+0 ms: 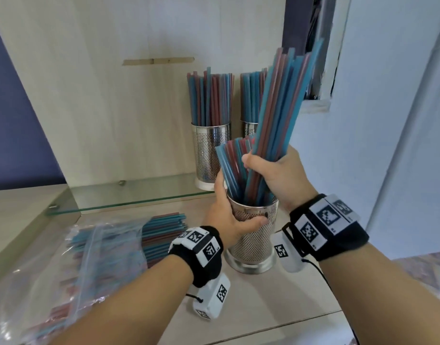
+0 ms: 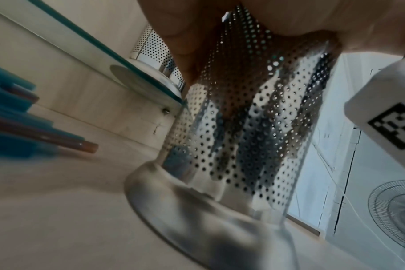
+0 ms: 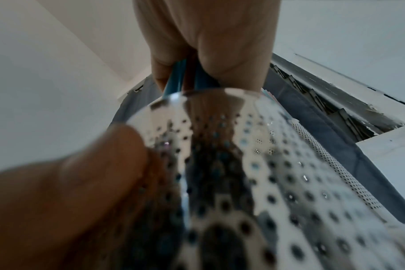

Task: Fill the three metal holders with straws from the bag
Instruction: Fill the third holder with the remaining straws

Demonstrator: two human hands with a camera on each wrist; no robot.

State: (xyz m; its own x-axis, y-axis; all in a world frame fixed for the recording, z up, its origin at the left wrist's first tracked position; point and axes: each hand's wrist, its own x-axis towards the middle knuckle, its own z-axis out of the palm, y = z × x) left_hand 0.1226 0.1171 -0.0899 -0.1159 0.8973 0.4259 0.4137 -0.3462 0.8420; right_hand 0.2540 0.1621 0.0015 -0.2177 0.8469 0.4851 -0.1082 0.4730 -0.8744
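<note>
A perforated metal holder [image 1: 255, 241] [image 2: 250, 117] [image 3: 254, 164] stands near me on the counter. My left hand [image 1: 229, 212] grips it just below the rim. My right hand [image 1: 276, 170] [image 3: 206, 45] holds a bundle of blue and red straws [image 1: 281, 103] [image 3: 180, 76] upright, its lower ends inside this holder beside shorter-looking straws [image 1: 232, 160] that lean left in it. Two more holders [image 1: 210, 155] [image 1: 248, 128] full of straws stand on the glass shelf behind. The clear bag [image 1: 72, 255] with more straws [image 1: 161, 235] [image 2: 16, 127] lies at my left.
A glass shelf [image 1: 129, 197] [image 2: 86, 42] juts out over the counter behind the near holder. A wooden back panel [image 1: 114, 95] rises behind it, a white wall [image 1: 388, 120] at the right. A fan [image 2: 393, 206] shows in the left wrist view.
</note>
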